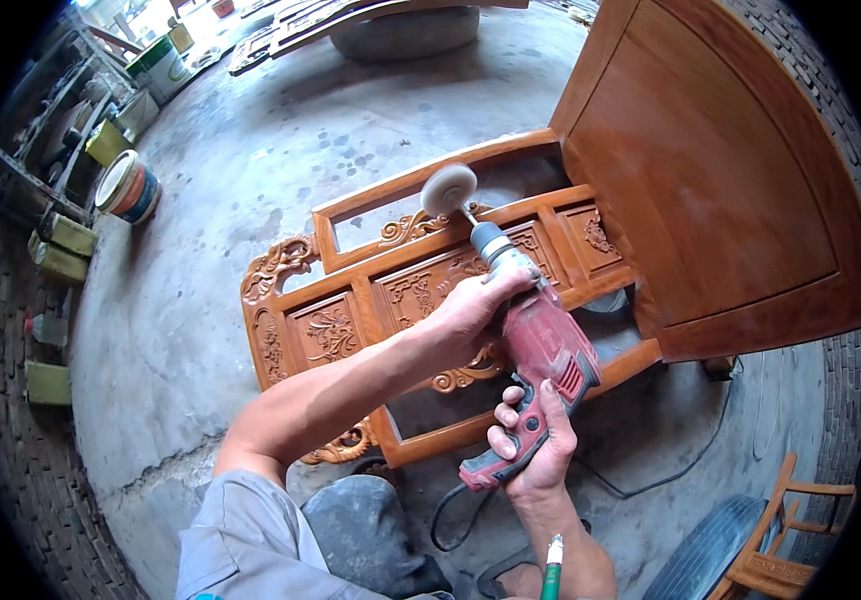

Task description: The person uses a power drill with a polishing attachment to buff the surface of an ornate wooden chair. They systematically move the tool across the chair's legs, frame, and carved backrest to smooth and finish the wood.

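A red, pistol-shaped electric drill is held in both hands: the left hand is clamped over the front of its body just behind the metal chuck, and the right hand is closed round the handle near the trigger. At the tip a round white buffing wheel of soft cloth or felt is pressed against the upper rail of an orange-brown carved wooden frame, which lies flat on the dusty grey concrete floor. The frame is built of straight rails, open rectangles and small panels cut with floral relief and scrolls. It is judged that polishing is under way on the upper rail; how much of the frame has been covered cannot be told, since the sheen looks much alike all over. A smooth, glossy panelled board of the same wood leans beside it. Paint tins are seen well apart at the left.
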